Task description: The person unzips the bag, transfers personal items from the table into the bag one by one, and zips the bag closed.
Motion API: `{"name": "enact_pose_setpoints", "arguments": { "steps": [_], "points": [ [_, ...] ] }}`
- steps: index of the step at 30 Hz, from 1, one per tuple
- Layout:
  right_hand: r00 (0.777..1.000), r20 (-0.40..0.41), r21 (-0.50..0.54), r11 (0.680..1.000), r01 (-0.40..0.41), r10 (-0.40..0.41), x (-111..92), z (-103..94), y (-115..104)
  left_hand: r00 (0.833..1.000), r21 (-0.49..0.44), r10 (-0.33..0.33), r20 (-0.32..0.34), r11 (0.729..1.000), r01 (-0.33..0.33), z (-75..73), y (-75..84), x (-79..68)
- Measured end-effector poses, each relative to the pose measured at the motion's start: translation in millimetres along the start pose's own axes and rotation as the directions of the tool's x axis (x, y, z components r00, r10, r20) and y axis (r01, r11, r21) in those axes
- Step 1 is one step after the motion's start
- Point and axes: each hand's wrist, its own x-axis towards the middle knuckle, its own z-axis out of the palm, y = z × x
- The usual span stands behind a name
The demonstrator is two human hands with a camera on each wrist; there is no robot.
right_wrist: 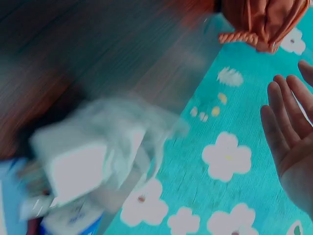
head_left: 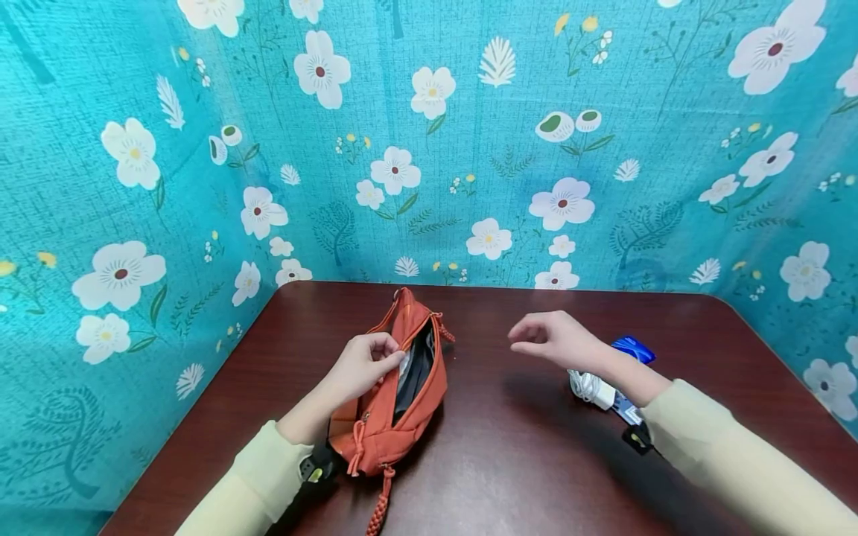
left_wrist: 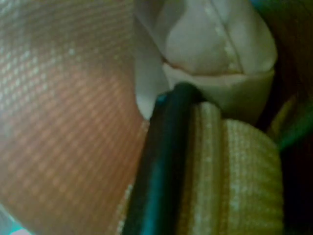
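- On the brown table (head_left: 496,461), seen from the head, sits an orange bag (head_left: 385,402), its top gaping wide with dark cloth inside.
- At the bag's edge, the left hand (head_left: 358,365) pinches the side of the gap with thumb and fingers.
- Right of the bag and apart from it, the right hand (head_left: 553,339) holds nothing, its fingers softly bent.
- Farther right of the bag, near the right arm, are a white cord (head_left: 583,387), a white plug (head_left: 603,396) and a shiny blue thing (head_left: 633,348).
- Behind the bag hangs a blue flowery cloth (head_left: 429,171).
- From the left wrist, it is blurry: I cannot tell the bag or the hand's grip.
- From the right wrist, the right hand is apart from the bag, fingers spread out; the plug and cord are blurry, well apart from the bag.
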Motion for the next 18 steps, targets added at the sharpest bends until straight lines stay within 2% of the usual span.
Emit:
{"name": "enact_pose_setpoints", "arguments": {
  "steps": [3,9,16,18],
  "points": [
    [0.999,0.018,-0.021,0.999,-0.045,0.045,-17,-12.3,11,1.0,0.001,-0.001,0.009,1.0,0.001,-0.4,0.9,0.0],
    [0.995,0.001,-0.068,0.992,-0.102,0.102,-51,-31.1,24,1.0,0.008,0.0,0.023,1.0,0.0,-0.7,2.0,-0.2],
    [0.994,-0.035,-0.1,0.989,-0.107,0.104,-89,-31.2,33,0.999,0.02,0.008,0.034,1.0,-0.008,-1.2,1.1,-2.1],
    [0.991,-0.046,-0.101,0.986,-0.13,0.126,-99,-29.7,34,0.999,0.023,0.008,0.033,1.0,-0.009,-1.4,0.2,-2.5]
  ]
}}
